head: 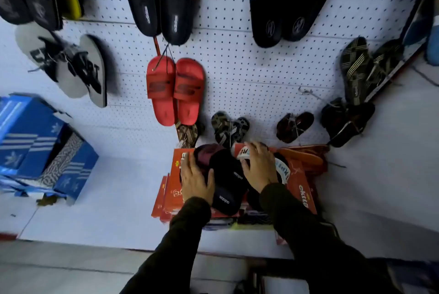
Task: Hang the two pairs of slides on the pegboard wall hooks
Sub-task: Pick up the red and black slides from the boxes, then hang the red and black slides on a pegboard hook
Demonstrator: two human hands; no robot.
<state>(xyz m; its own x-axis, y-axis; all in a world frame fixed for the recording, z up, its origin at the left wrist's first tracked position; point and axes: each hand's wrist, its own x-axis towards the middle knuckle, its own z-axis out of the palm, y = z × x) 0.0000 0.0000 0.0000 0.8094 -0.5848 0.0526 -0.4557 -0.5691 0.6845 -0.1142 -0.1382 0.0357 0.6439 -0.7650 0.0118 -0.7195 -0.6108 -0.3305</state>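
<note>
From the head camera, two pairs of slides lie on stacked red boxes (301, 189) below the pegboard (237, 67): the black-and-maroon pair (225, 182), heels toward the viewer (long axis running away), and the white-strapped pair (282, 170). The left hand (196, 180) and right hand (259, 165) rest spread, fingers loosely cupping them. Red slides (175, 90) hang above.

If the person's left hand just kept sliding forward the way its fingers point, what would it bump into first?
Probably the maroon-strapped black slide right in front of the left hand; the fingertips already seem to rest on or beside it. Beyond that sits the edge of the red box, then the pegboard wall. Depth is hard to judge.
</note>
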